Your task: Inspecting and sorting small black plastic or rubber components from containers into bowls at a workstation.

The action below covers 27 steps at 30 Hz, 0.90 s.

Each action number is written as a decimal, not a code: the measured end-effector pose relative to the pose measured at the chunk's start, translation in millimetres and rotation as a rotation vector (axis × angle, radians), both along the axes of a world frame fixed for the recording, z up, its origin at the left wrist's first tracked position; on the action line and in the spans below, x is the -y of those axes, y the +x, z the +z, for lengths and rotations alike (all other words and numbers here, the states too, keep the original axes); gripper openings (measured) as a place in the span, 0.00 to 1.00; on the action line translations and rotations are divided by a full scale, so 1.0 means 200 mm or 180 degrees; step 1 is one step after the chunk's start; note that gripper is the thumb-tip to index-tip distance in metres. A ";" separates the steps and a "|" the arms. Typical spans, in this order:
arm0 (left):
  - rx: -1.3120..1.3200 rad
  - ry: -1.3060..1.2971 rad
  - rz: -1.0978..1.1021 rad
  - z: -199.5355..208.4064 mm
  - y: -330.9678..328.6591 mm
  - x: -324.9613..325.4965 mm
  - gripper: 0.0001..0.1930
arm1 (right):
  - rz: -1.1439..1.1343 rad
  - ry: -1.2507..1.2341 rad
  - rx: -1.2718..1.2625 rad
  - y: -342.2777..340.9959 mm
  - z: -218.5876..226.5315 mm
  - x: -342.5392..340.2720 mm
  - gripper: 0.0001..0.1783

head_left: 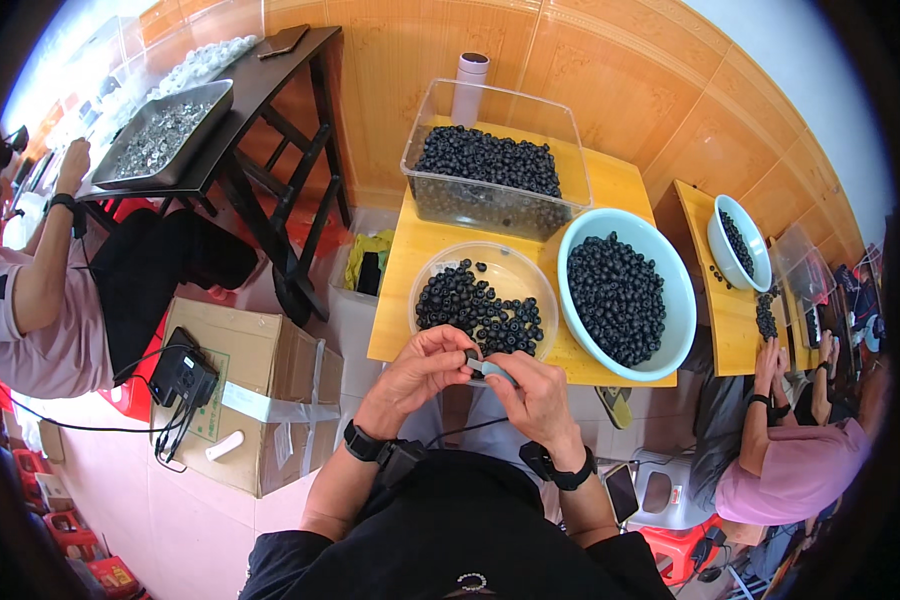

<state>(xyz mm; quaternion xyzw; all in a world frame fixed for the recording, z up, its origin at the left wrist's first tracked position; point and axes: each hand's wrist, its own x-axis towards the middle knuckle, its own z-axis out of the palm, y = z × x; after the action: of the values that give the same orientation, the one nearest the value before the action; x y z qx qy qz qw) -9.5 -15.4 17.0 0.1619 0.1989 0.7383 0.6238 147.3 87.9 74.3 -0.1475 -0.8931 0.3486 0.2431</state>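
Observation:
My left hand [425,370] pinches a small round black piece [472,355] between thumb and fingertips. My right hand [532,398] is closed around a small tool [486,367] with a flat, pale metallic strip, which meets the black piece. The tool's handle is mostly hidden in my fingers. Just beyond my hands stands a round clear tub [523,275], with loose black ring-like pieces [460,300] spread over part of its bottom. To its right, a light blue basin [678,340] is heaped with similar black pieces [615,300].
A rectangular clear bin [490,213] of black pieces and a pink bottle [468,88] stand farther back on the yellow table [395,320]. Left are a cardboard box [295,400] and a co-worker [50,310] at a dark table. Another person [800,465] works at right.

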 end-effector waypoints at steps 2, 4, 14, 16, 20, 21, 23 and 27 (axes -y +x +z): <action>0.0066 -0.0054 -0.0032 0.00 0.00 0.00 0.08 | 0.0001 0.0096 -0.0007 0.00 0.00 0.00 0.09; 0.0130 -0.0107 -0.0065 -0.01 0.00 0.00 0.08 | 0.0007 0.0130 -0.0012 0.00 0.00 0.00 0.09; 0.0070 -0.0191 -0.0238 -0.02 -0.01 0.00 0.07 | 0.0065 0.0467 -0.0032 0.00 -0.05 -0.03 0.10; 0.0058 -0.0215 -0.0259 0.00 0.00 0.00 0.07 | -0.0309 0.0499 -0.0132 -0.01 -0.14 -0.09 0.10; -0.0013 0.0218 -0.0524 0.02 -0.01 0.02 0.04 | -0.0952 0.0088 0.0112 0.05 -0.17 -0.20 0.10; -0.0011 0.0111 -0.0367 0.01 0.00 0.03 0.04 | -0.0915 -0.0058 0.0070 0.06 -0.15 -0.18 0.09; 0.0062 0.0025 -0.0283 0.01 -0.01 0.02 0.04 | -0.0727 -0.0162 -0.0070 0.06 -0.07 -0.11 0.09; 0.0151 -0.0121 -0.0213 0.01 -0.01 0.00 0.05 | -0.0249 -0.0164 -0.0226 0.04 -0.02 -0.03 0.08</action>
<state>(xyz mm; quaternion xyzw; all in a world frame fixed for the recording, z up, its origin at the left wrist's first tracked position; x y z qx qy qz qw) -11.7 -15.7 18.4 0.1390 0.1925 0.7168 0.6556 155.4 93.1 70.9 -0.1762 -0.8682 0.3667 0.2842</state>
